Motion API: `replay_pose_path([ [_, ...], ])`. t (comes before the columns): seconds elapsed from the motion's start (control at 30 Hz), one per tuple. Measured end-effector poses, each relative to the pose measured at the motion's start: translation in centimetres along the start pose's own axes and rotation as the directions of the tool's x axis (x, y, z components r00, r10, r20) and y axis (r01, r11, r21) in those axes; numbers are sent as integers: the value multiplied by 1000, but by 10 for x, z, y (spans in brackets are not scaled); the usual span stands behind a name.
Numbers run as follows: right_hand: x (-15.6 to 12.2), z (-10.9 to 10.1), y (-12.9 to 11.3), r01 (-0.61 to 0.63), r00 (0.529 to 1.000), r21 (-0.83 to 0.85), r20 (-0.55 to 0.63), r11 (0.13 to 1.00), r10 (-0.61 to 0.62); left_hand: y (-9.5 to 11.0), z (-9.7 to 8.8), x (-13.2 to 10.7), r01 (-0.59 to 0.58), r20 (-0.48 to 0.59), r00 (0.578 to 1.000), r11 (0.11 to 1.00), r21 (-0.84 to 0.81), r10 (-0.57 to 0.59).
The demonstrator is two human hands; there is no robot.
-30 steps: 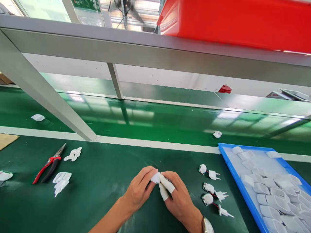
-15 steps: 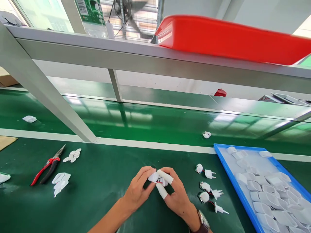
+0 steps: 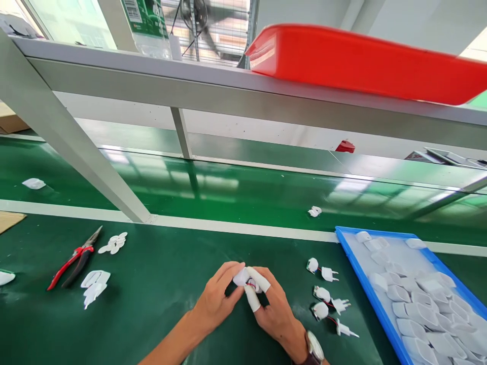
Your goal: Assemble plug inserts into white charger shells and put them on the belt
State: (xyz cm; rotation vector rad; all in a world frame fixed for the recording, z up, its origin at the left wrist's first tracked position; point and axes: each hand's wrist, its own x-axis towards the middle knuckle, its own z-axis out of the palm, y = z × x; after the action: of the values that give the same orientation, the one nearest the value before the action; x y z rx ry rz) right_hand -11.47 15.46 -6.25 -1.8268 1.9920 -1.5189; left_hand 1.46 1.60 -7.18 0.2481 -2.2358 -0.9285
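Note:
Between my hands is a small white plastic housing (image 3: 241,277) with thin dark and red wires showing. My left hand (image 3: 218,291) pinches its left side between thumb and fingertips. My right hand (image 3: 272,301), with white covers on thumb and index finger, is closed on its right side, hiding part of it. To the right lie several white plug pieces (image 3: 329,274) wired to round white parts on small green boards. Beyond them a blue-rimmed tray (image 3: 365,284) holds many white plastic shells (image 3: 422,309).
Red-and-black long-nose pliers (image 3: 78,257) lie at left, beside flat white pieces (image 3: 113,243) and white shells (image 3: 95,286). Past a pale strip, a green belt-like surface (image 3: 228,192) carries small white parts (image 3: 314,211). Overhead, a metal shelf frame (image 3: 228,96) supports a red tray (image 3: 361,63) and a bottle (image 3: 148,25).
The small white parts on the far green surface have shifted left. My right hand and wrist have turned slightly and moved a little left; both hands keep hold of the housing.

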Motion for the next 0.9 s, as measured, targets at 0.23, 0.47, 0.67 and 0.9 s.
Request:
replay_pose_path([
  [0.23,5,1,-7,85,996,-44,-22,995,-86,-1,-1,0,-91,-43,995,995,-42,89],
  [0.47,-2,6,4,-357,911,499,-1,789,413,12,1,6,-16,-79,997,998,-63,11],
  [0.67,1,10,0,-508,775,783,233,360,587,15,6,0,-13,-153,988,997,-72,2],
  [0.9,5,14,-3,-504,830,657,189,561,525,13,-5,0,-89,-104,990,996,32,92],
])
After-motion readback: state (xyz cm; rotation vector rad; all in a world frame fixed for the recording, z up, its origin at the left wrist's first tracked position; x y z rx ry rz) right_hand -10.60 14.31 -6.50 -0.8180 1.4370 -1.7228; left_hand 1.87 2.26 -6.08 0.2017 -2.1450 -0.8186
